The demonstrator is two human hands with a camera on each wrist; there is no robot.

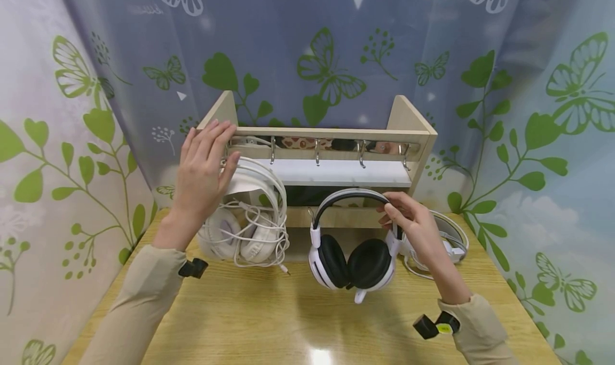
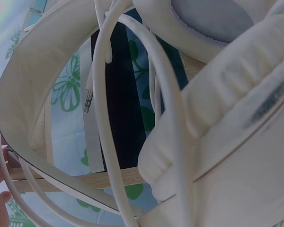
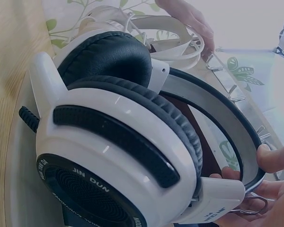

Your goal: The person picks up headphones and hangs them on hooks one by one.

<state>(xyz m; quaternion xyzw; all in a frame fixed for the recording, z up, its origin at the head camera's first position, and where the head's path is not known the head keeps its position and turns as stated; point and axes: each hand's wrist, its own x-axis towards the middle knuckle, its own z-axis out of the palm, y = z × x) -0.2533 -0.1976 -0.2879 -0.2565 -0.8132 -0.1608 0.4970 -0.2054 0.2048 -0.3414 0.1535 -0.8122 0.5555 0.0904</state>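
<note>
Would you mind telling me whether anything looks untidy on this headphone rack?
The white headphones on the leftmost hook have their cable looped loosely around them, plug dangling. A third headset lies on the table behind the right hand.

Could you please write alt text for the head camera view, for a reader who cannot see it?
A person's right hand holds the band of a black-and-white headset in front of a wooden hook rack, while the left hand rests on an all-white headset hanging at the rack's left end, its cable looped round it.
</note>
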